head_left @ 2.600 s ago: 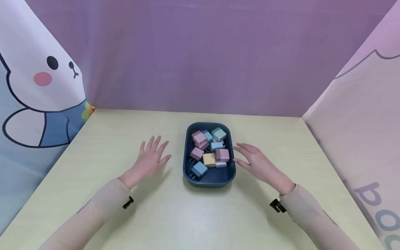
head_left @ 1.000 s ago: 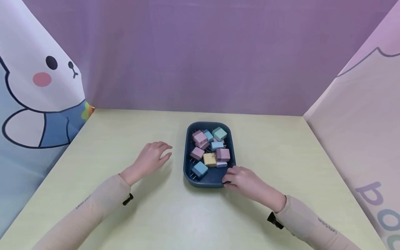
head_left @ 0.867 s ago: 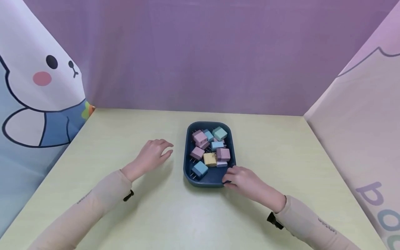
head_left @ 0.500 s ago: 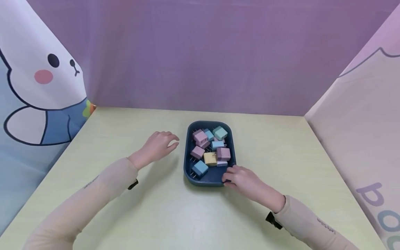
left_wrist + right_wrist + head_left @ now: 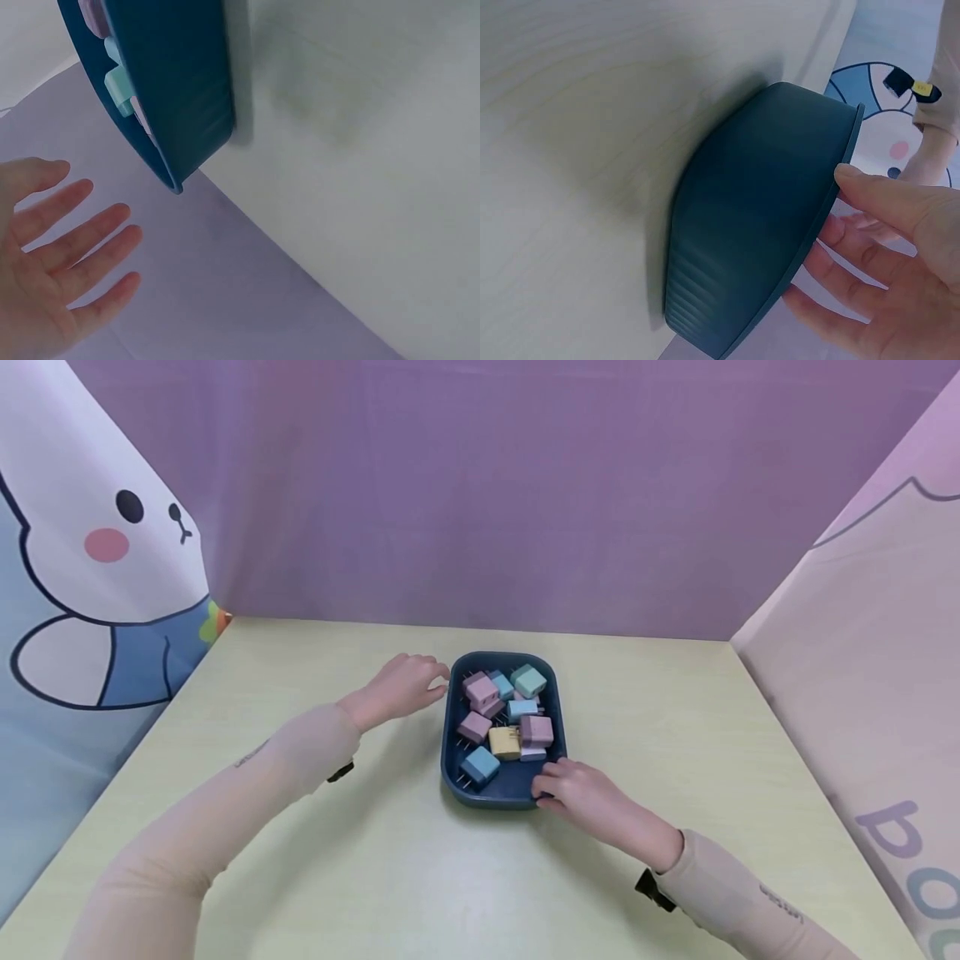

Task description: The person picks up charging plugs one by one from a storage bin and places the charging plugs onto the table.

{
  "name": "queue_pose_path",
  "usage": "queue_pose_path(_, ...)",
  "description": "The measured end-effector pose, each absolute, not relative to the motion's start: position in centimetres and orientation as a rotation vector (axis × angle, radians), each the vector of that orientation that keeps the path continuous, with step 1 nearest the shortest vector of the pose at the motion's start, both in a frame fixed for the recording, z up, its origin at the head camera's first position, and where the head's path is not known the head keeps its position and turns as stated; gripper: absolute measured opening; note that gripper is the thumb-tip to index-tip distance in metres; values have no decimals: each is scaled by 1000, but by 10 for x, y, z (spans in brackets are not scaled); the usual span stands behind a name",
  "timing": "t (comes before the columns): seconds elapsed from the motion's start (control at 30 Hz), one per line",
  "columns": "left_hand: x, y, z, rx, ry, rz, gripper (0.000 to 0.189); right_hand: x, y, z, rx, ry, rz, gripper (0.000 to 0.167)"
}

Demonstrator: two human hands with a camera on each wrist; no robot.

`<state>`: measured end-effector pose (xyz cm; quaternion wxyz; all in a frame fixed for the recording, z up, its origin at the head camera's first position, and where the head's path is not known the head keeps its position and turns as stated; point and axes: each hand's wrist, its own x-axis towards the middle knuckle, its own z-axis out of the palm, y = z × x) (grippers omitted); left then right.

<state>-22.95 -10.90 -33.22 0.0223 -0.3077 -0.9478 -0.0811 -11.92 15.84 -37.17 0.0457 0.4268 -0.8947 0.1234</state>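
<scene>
A dark blue plastic tray [image 5: 510,793] stands on the table, holding several pastel plug-in chargers with metal prongs. Among them are a yellow charger [image 5: 504,742], a blue charger [image 5: 480,765], a mint charger [image 5: 528,680] and a pink charger [image 5: 536,731]. My right hand [image 5: 588,797] pinches the tray's near right rim; the right wrist view shows the thumb [image 5: 855,180] outside and the fingers going over the edge. At the tray's far left corner is my left hand [image 5: 405,685], its fingers relaxed. A gap separates those fingers [image 5: 97,251] from the rim in the left wrist view.
The pale wooden table [image 5: 465,885] runs back to a purple cloth backdrop [image 5: 510,510]. Printed cloth walls rise at both sides, one with a cartoon rabbit [image 5: 112,543]. A black wrist camera [image 5: 656,890] sits under the right sleeve.
My left hand has moved right and away from me toward the tray's far left corner. My right hand went from the tray's right side to its near right rim and stays there.
</scene>
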Motion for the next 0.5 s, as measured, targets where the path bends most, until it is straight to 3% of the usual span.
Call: queue_pose_path(0.5, -251, -74, -318, -1095, -3148, -129, 26, -118, 156, -370, 1293, -2791, 375, 8)
